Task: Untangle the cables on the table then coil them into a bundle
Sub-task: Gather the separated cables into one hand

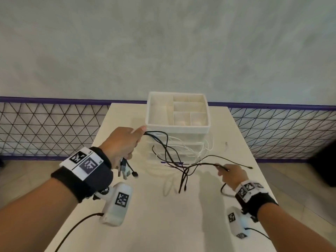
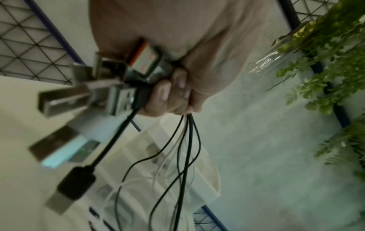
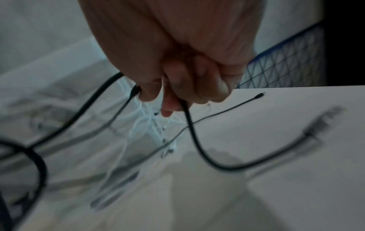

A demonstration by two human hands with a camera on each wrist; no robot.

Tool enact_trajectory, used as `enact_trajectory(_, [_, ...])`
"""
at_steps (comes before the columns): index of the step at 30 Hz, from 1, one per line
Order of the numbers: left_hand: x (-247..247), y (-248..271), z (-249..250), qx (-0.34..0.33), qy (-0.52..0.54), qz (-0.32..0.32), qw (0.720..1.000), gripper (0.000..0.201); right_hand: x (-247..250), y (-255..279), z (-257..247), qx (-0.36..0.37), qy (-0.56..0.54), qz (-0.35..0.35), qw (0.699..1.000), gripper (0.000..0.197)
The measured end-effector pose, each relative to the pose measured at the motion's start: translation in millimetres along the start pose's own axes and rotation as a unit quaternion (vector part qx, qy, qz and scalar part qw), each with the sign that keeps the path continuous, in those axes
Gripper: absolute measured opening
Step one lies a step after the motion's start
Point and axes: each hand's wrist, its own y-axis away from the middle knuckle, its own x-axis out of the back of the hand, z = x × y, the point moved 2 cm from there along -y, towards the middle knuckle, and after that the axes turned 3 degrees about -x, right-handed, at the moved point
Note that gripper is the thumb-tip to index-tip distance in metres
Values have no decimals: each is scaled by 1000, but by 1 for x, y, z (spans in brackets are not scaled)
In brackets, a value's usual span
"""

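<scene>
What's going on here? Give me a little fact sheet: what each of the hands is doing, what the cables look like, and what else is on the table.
left hand: raised, grips a bunch of cable ends, USB plugs sticking out below the fist
right hand: holds one black cable away from the bunch
cables: black and white, hanging from the left hand, crossed over each other, not coiled
white organiser: divided tray on top, behind the cables
table: white

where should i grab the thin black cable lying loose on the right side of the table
Probably near its small plug end, coming from above with the right hand, which now grips another black cable. That tip lies free and flat on the table, apart from the tangle; further left it runs into the crossing strands that the left hand holds up.
</scene>
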Motion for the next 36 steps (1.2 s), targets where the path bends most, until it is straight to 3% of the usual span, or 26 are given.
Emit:
enact_trajectory(2, [8, -5, -9, 7, -17, 43, 999, 43, 21, -13, 7, -42, -82, 14, 996, 44])
enact_trajectory(5, [22, -9, -21, 28, -23, 96, 995, 45, 55, -42, 35, -127, -190, 103, 968, 60])
enact_trajectory(7, [26, -9, -27, 34, -40, 123, 991, 46, 68, -62, 52, -116, -183, 116, 969, 59])
enact_trajectory(9, [24, -8, -29, 33, -49, 124, 991, 47, 70, -47, 34, -90, -129, 101, 982, 51])
enact_trajectory(12, [7, -3, -26, 26, -12, 64, 998, 42, 51, -8, -5, -1, -16, 31, 999, 77])
enact_trajectory(13, [0, -1, -23, 22, 7, 42, 999, 40, 41, 10, -24, 52, 14, 6, 999, 75])
enact_trajectory(17, [-27, 11, -1, -1, 58, -14, 998, 37, -9, 72, -101, 277, -8, -42, 960, 32])
enact_trajectory(20, [-37, 20, 16, -24, 70, -43, 996, 36, -40, 105, -144, 347, -81, 13, 934, 22])
enact_trajectory(22, [-34, 24, 28, -40, 79, -44, 995, 36, -59, 109, -147, 329, -138, -5, 934, 14])
enact_trajectory(24, [-19, 24, 39, -58, 96, -22, 993, 35, -79, 95, -124, 239, -165, -97, 952, 19])
enact_trajectory(26, [5, 21, 47, -68, 121, 19, 990, 36, -90, 77, -84, 130, -113, -145, 974, 23])
enact_trajectory(28, [27, 17, 49, -78, 136, 53, 986, 37, -88, 56, -40, 46, -48, -145, 987, 23])
enact_trajectory(30, [39, 15, 43, -81, 135, 65, 985, 38, -73, 38, -10, 3, 52, -126, 991, 28])
enact_trajectory(32, [41, 14, 33, -71, 118, 68, 988, 37, -50, 19, -2, -15, 129, -94, 987, 48])
enact_trajectory(34, [39, 14, 23, -51, 95, 65, 992, 35, -16, 6, -10, -33, 122, -49, 991, 52])
enact_trajectory(36, [34, 16, 16, -30, 68, 39, 996, 35, 24, -1, -28, -32, 52, 47, 997, 47])
